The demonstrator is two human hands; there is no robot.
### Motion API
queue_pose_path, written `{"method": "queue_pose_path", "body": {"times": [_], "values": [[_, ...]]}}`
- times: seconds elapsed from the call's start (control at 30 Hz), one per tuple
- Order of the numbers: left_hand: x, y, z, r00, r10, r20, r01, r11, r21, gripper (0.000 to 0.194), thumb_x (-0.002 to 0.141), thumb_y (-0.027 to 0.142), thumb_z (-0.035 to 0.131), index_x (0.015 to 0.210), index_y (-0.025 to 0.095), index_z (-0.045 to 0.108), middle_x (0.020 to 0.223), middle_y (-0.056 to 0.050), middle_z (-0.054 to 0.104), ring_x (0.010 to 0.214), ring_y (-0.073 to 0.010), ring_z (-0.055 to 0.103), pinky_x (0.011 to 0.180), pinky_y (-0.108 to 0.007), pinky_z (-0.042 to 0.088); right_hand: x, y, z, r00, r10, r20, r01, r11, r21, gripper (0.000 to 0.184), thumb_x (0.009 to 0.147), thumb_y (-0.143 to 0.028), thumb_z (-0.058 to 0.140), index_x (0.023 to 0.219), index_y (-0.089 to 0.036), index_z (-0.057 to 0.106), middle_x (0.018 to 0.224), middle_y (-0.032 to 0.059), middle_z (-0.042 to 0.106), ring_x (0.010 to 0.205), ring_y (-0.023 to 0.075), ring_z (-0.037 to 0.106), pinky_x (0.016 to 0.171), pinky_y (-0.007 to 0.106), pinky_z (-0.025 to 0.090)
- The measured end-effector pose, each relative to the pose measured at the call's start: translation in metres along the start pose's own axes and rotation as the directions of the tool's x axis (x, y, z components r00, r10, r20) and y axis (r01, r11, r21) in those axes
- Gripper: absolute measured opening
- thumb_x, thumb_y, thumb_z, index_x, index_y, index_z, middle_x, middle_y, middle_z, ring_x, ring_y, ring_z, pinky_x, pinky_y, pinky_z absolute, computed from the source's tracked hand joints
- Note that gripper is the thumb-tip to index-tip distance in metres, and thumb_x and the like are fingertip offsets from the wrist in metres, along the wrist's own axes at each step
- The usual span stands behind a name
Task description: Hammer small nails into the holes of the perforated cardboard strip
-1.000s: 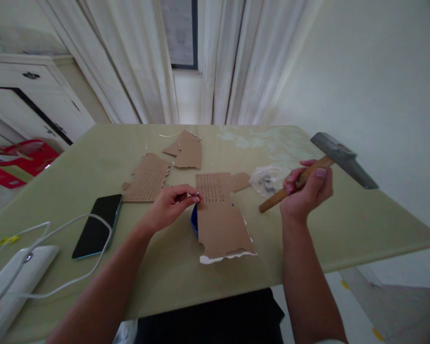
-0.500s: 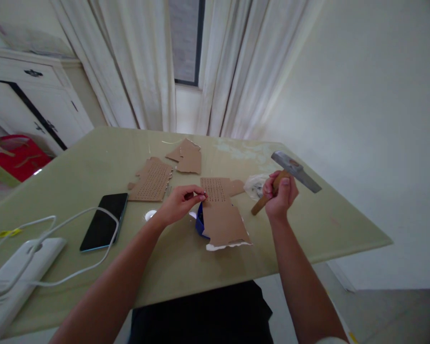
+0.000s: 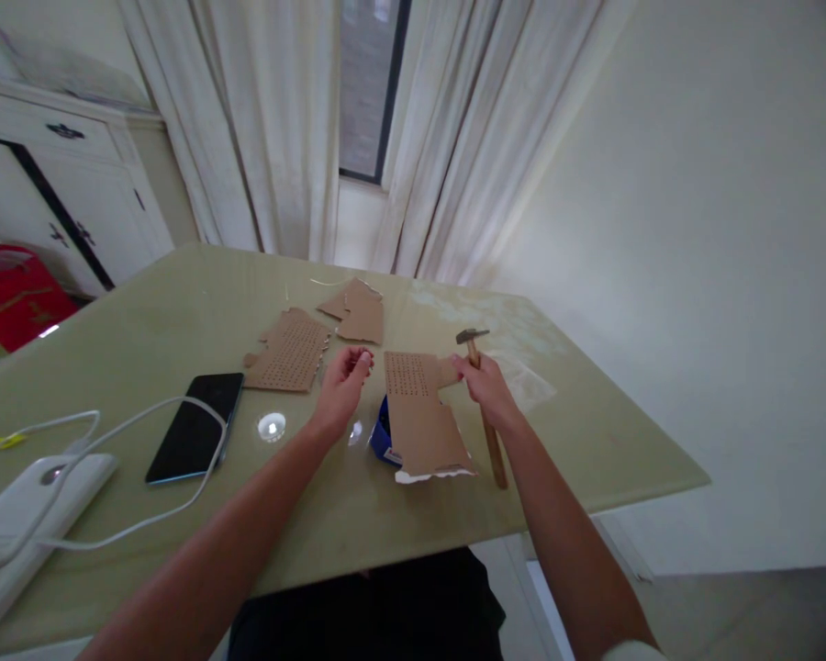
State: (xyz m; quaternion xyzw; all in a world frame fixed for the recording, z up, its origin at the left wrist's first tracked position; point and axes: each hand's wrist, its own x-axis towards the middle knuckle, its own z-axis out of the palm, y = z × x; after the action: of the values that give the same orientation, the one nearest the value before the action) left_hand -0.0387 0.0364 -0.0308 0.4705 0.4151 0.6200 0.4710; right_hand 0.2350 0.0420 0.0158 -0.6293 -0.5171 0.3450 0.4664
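My left hand is raised just left of a punched piece of cardboard, its fingers curled into a pinch. Whatever is between those fingertips is too small to make out. The cardboard has rows of small holes at its far end and rests partly on a blue round object, mostly hidden beneath it. My right hand is closed around the wooden handle of a hammer, head up and away from me. Its fingertips are at the cardboard's right-hand tab.
Left of my hands lie another punched cardboard piece, a black phone and a small clear round item. Torn cardboard lies farther back. A white power strip with cables sits front left; a clear plastic bag is at right.
My right hand has lowered the hammer and moved left to the cardboard's tab; the hammer now stands more upright. My left hand has drawn slightly left, away from the holes.
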Motion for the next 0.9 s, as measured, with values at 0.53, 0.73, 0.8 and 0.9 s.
{"method": "queue_pose_path", "body": {"times": [0.53,0.73,0.8,0.9], "values": [[-0.031,-0.019,0.025,0.94,-0.326,-0.1,0.304,0.934,-0.186,0.046,0.088,0.066,0.078,0.094,0.025,0.058,0.081,0.0,0.074,0.072,-0.0169,0.073,0.068,-0.028,0.053,0.006,0.021,0.022,0.886,0.189,0.424,-0.369,0.841,0.396,0.073,0.052,-0.058,0.109,0.078,-0.023,0.05,0.054,-0.0157,0.037,0.042,0.0008,0.018,0.03,0.01,0.017],[-0.035,-0.016,0.026,0.922,-0.377,-0.088,0.349,0.907,-0.236,0.052,0.08,0.068,0.086,0.096,0.027,0.058,0.078,0.004,0.072,0.069,-0.0174,0.072,0.064,-0.027,0.053,-0.006,0.032,0.024,0.879,0.178,0.443,-0.396,0.791,0.467,0.067,0.065,-0.054,0.107,0.08,-0.023,0.05,0.057,-0.0146,0.041,0.041,0.0005,0.018,0.03,0.01,0.019],[-0.036,-0.014,0.025,0.918,-0.387,-0.084,0.359,0.902,-0.241,0.052,0.079,0.066,0.088,0.096,0.027,0.058,0.079,0.005,0.072,0.071,-0.017,0.072,0.064,-0.027,0.053,-0.009,0.032,0.025,0.875,0.184,0.448,-0.406,0.782,0.473,0.067,0.063,-0.053,0.107,0.08,-0.023,0.05,0.057,-0.0136,0.045,0.04,0.0003,0.018,0.029,0.011,0.019],[-0.036,-0.012,0.022,0.913,-0.4,-0.085,0.37,0.896,-0.243,0.051,0.078,0.063,0.09,0.097,0.027,0.058,0.081,0.005,0.071,0.073,-0.0159,0.072,0.067,-0.026,0.053,-0.013,0.03,0.027,0.879,0.191,0.437,-0.411,0.769,0.49,0.069,0.059,-0.052,0.109,0.081,-0.024,0.049,0.055,-0.0149,0.043,0.039,0.0004,0.018,0.028,0.012,0.018]]}}
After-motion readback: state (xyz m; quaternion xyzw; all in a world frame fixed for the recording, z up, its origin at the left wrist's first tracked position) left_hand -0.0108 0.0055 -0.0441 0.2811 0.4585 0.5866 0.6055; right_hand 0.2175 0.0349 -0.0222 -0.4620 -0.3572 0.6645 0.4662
